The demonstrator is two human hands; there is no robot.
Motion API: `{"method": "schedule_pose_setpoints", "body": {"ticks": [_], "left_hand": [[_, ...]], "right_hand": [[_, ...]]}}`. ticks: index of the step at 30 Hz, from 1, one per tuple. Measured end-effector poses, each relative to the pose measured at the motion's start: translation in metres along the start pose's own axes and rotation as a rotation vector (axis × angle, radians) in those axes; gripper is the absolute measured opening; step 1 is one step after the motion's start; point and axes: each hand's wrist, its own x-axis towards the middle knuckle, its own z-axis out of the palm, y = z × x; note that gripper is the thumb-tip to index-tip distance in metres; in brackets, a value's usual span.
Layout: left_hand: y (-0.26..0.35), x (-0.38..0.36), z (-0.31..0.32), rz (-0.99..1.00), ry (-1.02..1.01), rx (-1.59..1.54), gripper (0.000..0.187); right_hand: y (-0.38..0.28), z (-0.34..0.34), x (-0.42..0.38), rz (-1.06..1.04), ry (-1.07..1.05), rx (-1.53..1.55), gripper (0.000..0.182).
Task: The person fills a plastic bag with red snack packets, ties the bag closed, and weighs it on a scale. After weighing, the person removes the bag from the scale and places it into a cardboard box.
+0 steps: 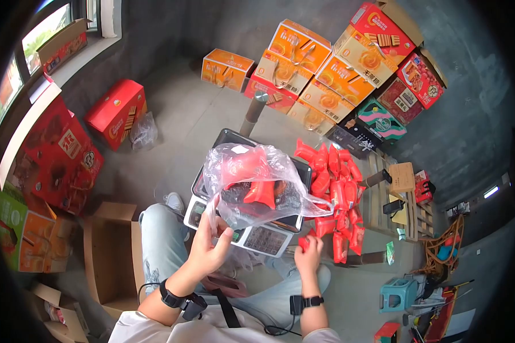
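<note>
A clear plastic bag [252,214] lies on the tray of a digital scale [266,239], with red packets [245,166] inside it. My left hand [210,246] is at the bag's near left edge, its fingers closed round a gathered part of the plastic. To the right of the scale, my right hand [309,256] grips a small red packet [305,242], of which only a part shows. Just beyond that hand is a pile of similar red packets [339,194].
Orange and red cartons [300,43] are stacked at the back. An open cardboard box [113,260] stands left of my legs. More red boxes [117,111] stand at the left, and a blue stool [398,295] at the right. A wooden pallet [420,214] lies beyond the packets.
</note>
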Motion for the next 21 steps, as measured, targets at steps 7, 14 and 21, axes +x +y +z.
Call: {"method": "schedule_pose_setpoints", "body": {"ticks": [7,14,21], "left_hand": [[-0.005,0.005,0.004,0.019,-0.099,-0.004,0.07],[0.013,0.0,0.012,0.197,-0.167,0.19,0.06],[0.009,-0.009,0.005,0.223,-0.204,0.186,0.069]], "right_hand": [[-0.076,-0.083,-0.04,-0.659,0.337,0.389,0.038],[-0.171,-0.08,0.029,-0.766,0.032,0.362,0.049],[-0.192,-0.032,0.036,-0.578,0.195,0.332,0.043]]}}
